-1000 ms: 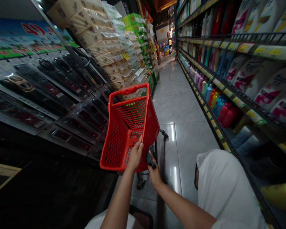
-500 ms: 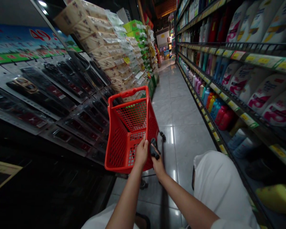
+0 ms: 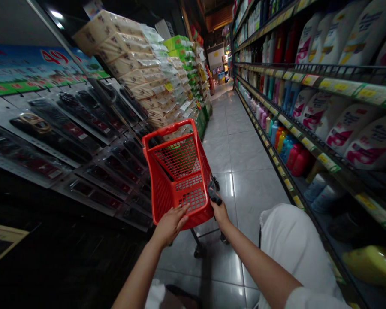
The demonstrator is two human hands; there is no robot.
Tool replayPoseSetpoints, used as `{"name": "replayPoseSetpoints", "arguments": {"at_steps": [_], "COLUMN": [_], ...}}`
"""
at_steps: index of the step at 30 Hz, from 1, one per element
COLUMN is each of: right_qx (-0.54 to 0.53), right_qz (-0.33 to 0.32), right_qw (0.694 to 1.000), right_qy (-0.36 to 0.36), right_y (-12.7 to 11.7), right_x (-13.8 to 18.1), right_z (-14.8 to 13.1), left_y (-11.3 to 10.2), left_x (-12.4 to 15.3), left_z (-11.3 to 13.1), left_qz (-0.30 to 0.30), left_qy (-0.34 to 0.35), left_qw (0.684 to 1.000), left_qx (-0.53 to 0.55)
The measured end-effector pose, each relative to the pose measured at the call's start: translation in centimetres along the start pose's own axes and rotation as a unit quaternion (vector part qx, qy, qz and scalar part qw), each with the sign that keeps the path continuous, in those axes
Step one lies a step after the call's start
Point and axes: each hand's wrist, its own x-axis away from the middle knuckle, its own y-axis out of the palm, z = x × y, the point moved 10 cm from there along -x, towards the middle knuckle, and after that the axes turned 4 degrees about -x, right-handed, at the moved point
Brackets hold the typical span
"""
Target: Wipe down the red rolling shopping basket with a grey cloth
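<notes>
In the head view a red plastic shopping cart (image 3: 157, 189) with mesh sides stands in the aisle, its basket tilted in my view. My left hand (image 3: 171, 224) lies at the near left rim, fingers stretched out and thumb apart, reaching over the edge. On the cart's right side my right hand (image 3: 221, 215) is closed around a black handle (image 3: 215, 195); part of its fingers is hidden behind the handle. Through the mesh, the basket floor (image 3: 193, 198) shows. Below hang the cart's black legs and a caster wheel (image 3: 199, 249).
Along the right runs a shelf (image 3: 312, 141) with shampoo bottles and price tags. At left, packaged belts (image 3: 80, 116) hang on a display. Beyond it rise stacked wrapped packs (image 3: 138, 60). Grey tiled floor (image 3: 244, 146) stretches down the aisle; my white-clothed knee (image 3: 289, 244) is at lower right.
My left hand has left the cart's right side and moved left to the near rim, its fingers spreading. The cart has turned slightly, its near end swinging right. My right hand stays at the handle.
</notes>
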Motion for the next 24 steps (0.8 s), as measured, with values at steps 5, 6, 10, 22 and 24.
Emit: {"name": "replayPoseSetpoints", "arguments": {"at_steps": [5,6,10,22,24], "right_qx": [0.013,0.015,0.047,0.04,0.048], "right_qz": [0.024,0.024,0.0,0.054,0.062], "right_qw": [1.0,0.999,0.996,0.997,0.996], "right_qy": [-0.006,-0.015,-0.075,-0.039,-0.044], "right_y": [1.7,2.2,4.1,1.8,1.2], "right_x": [4.1,5.3,7.7,6.4,5.7], "right_z": [-1.0,-1.5,-3.8,-0.8,-0.8], "left_y": [-0.7,-0.7,-0.7,-1.1,-1.0], "left_x": [2.4,2.3,1.8,0.1,-0.3], "left_z": [-3.7,-3.8,-3.2,-0.3,0.1], "left_qz": [0.003,0.003,0.001,0.014,0.019], "left_qy": [-0.059,-0.062,-0.076,-0.129,-0.137], "left_qw": [0.989,0.987,0.982,0.976,0.974], "left_qx": [-0.138,-0.149,-0.173,-0.176,-0.177]}}
